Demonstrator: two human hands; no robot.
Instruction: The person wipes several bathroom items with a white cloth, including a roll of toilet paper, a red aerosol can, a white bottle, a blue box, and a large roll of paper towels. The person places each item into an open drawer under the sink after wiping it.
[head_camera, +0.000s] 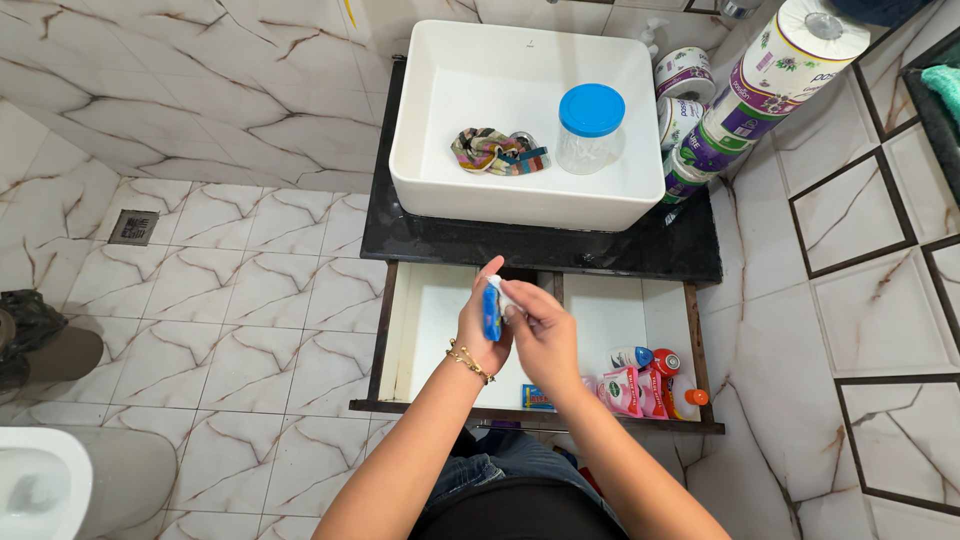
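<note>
Both of my hands meet over an open drawer (430, 320) below the sink. My left hand (482, 325), with a gold bracelet at the wrist, holds a small blue and white object (493, 312) upright. My right hand (540, 335) pinches the top of the same object with its fingertips. In the white square basin (430, 130) above lie a striped multicoloured cloth (495, 152) and a clear jar with a blue lid (591, 128).
The drawer's right end holds a pink pouch (622, 390), bottles (660, 365) and a small blue box (537, 398). Stacked packs of paper rolls (740, 95) lean by the basin on the black counter (540, 245). A toilet (45, 485) stands lower left, with a floor drain (133, 227) beyond.
</note>
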